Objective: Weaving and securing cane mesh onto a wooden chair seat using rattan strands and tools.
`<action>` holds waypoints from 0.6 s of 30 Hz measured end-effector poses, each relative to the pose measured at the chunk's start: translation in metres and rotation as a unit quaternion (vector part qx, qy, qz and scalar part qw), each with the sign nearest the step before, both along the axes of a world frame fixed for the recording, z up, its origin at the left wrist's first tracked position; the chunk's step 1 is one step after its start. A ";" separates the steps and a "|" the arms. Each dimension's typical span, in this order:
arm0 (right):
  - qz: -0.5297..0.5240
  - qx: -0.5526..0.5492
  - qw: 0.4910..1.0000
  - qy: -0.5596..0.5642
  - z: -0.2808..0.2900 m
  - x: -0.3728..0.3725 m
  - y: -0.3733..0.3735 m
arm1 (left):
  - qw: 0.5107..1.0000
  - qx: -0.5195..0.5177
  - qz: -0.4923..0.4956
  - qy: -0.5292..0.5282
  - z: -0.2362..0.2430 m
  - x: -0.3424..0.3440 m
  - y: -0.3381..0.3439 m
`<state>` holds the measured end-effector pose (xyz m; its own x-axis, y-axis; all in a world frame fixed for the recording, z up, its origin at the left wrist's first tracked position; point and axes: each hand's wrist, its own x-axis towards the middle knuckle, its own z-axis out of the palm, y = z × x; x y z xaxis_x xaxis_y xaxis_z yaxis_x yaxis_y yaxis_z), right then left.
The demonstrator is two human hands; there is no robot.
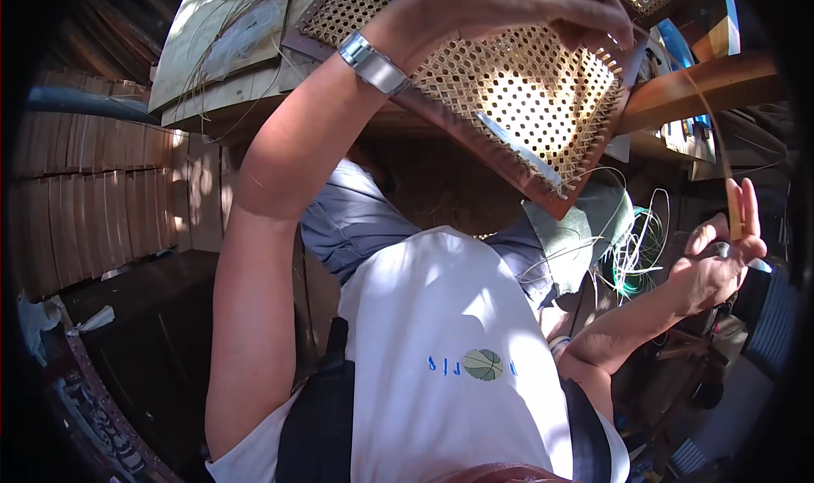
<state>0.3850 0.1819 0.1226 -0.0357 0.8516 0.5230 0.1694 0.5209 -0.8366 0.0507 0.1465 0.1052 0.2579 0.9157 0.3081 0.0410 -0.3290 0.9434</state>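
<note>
A wooden frame (475,131) with woven cane mesh (526,84) lies tilted in front of me above my lap. My left hand (585,8), a metal watch on its wrist, reaches across the mesh to the frame's far right side. Its fingers are bent together there; what they pinch is too small to make out. Out to the right, my right hand (716,267) is closed on a thin cane strip (719,139). The strip curves up and back toward the frame. A long, pale, narrow piece (521,154) lies along the mesh's near edge.
A wooden workbench (212,101) with loose cane strands stands at the left. Behind the frame's right side runs a thick wooden bar (704,93). Tangled strands (636,245) hang beside a greenish cloth (585,233) on my leg. Stacked brown pieces (93,212) line the left.
</note>
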 end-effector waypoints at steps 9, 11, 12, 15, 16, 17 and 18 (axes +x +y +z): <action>0.266 -0.070 0.896 -0.348 -0.067 -0.048 -0.003 | 0.860 0.172 0.063 -0.475 0.037 -0.126 -0.157; 0.254 -0.170 0.853 -0.422 -0.060 -0.070 -0.012 | 0.842 0.182 0.035 -0.507 0.029 -0.140 -0.177; 0.255 -0.173 0.855 -0.417 -0.067 -0.081 -0.012 | 0.849 0.196 0.087 -0.483 0.019 -0.144 -0.192; 0.280 -0.150 0.860 -0.398 -0.096 -0.113 0.002 | 0.885 0.039 0.380 -0.265 -0.025 -0.141 -0.226; 0.281 -0.010 0.871 -0.402 -0.113 -0.119 0.014 | 0.882 -0.104 0.424 -0.177 -0.039 -0.127 -0.207; 0.294 0.135 0.861 -0.393 -0.123 -0.127 0.022 | 0.902 -0.187 0.372 -0.114 -0.047 -0.116 -0.200; 0.294 0.134 0.861 -0.393 -0.128 -0.136 0.025 | 0.900 -0.208 0.376 -0.070 -0.056 -0.089 -0.185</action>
